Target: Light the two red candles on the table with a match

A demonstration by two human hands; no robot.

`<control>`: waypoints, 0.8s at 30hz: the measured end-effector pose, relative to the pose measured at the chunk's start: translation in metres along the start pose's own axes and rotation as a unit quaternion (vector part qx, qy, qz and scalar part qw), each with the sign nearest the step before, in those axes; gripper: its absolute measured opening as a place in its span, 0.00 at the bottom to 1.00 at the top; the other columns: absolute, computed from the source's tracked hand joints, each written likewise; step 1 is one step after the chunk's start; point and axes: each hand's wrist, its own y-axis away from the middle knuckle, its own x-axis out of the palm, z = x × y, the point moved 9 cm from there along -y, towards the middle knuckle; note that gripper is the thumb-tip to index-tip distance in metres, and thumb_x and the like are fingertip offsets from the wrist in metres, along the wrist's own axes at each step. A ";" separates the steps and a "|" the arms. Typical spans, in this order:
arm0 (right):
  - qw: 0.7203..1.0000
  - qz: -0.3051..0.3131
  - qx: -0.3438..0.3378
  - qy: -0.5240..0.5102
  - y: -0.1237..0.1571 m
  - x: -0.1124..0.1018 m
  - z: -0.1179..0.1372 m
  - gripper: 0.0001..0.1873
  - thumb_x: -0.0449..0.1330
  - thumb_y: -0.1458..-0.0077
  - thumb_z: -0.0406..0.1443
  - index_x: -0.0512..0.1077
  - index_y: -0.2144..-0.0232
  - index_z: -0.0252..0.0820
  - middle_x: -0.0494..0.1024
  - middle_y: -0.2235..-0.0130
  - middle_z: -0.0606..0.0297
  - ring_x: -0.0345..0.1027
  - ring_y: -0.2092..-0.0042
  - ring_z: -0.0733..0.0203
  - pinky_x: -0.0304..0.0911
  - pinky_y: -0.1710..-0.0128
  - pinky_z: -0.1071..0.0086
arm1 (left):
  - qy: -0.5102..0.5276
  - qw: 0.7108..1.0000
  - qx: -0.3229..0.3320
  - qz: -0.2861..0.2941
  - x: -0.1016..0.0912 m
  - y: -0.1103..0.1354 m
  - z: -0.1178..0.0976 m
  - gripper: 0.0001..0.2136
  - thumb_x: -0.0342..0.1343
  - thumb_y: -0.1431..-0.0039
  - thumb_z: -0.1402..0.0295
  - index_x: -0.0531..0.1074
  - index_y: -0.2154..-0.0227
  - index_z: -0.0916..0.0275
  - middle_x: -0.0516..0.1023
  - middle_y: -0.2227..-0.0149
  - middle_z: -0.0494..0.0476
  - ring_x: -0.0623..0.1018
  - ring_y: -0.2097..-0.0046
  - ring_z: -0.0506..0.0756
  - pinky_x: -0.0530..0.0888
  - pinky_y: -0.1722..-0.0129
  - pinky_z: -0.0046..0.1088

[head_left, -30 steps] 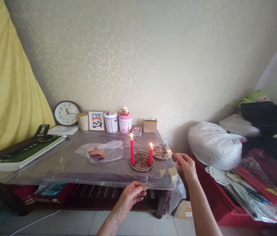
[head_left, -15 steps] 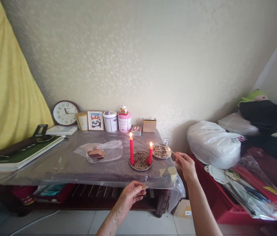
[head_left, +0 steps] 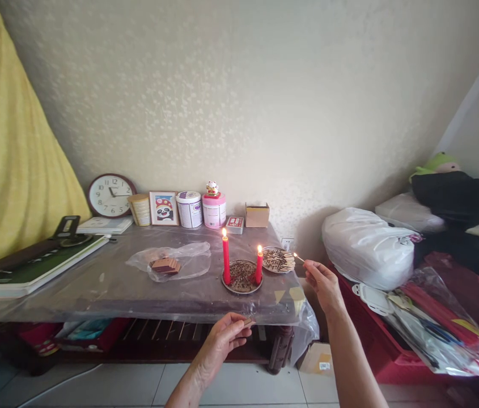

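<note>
My right hand [head_left: 322,281] pinches a burning match [head_left: 300,258] by its bare end, beside the right rim of a small plate [head_left: 267,267] of matchsticks. A small flame burns at the match's left tip. Lower down, in front of the table edge, my left hand [head_left: 228,334] holds a small flat brown piece [head_left: 248,322] between thumb and fingers. A tall red candle [head_left: 226,260] and a shorter red candle [head_left: 259,268] stand upright and lit on a round dish [head_left: 242,290] strewn with dark bits. Several matchsticks [head_left: 285,260] lie with pale ends pointing right.
Flat brown pieces [head_left: 166,265] lie on a clear plastic bag [head_left: 192,255]. Behind stand a clock [head_left: 111,195], a panda picture [head_left: 164,208], tins [head_left: 189,211] and an open cardboard box [head_left: 257,216]. White bags [head_left: 367,246] rest on red storage [head_left: 392,345] at right.
The lit match has drawn slightly away from the matchstick plate, and a gap now shows between its flame and the matchsticks. My left hand stays almost still.
</note>
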 end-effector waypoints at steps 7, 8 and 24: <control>0.997 0.050 -0.046 -0.037 0.020 0.005 0.051 0.14 0.65 0.61 0.46 0.72 0.74 0.44 0.69 0.74 0.71 0.55 0.79 0.73 0.55 0.81 0.78 | 0.008 1.000 0.009 0.005 -0.002 -0.004 0.002 0.10 0.55 0.46 0.63 0.69 0.65 0.63 0.76 0.56 0.63 0.75 0.56 0.56 0.66 0.54 0.34; 0.994 0.055 -0.088 -0.029 0.024 0.003 0.063 0.14 0.61 0.56 0.49 0.71 0.74 0.45 0.67 0.75 0.71 0.52 0.80 0.73 0.52 0.83 0.77 | 0.009 1.000 0.010 0.008 -0.002 -0.004 0.003 0.10 0.55 0.46 0.63 0.69 0.65 0.63 0.76 0.56 0.63 0.75 0.56 0.56 0.66 0.54 0.34; 0.918 -0.037 -0.126 0.373 0.000 -0.031 0.031 0.13 0.58 0.57 0.45 0.73 0.75 0.42 0.74 0.73 0.63 0.65 0.72 0.60 0.57 0.73 0.69 | 0.002 1.000 0.003 0.003 0.000 -0.001 0.003 0.09 0.55 0.47 0.63 0.68 0.66 0.63 0.76 0.56 0.62 0.74 0.56 0.56 0.66 0.54 0.34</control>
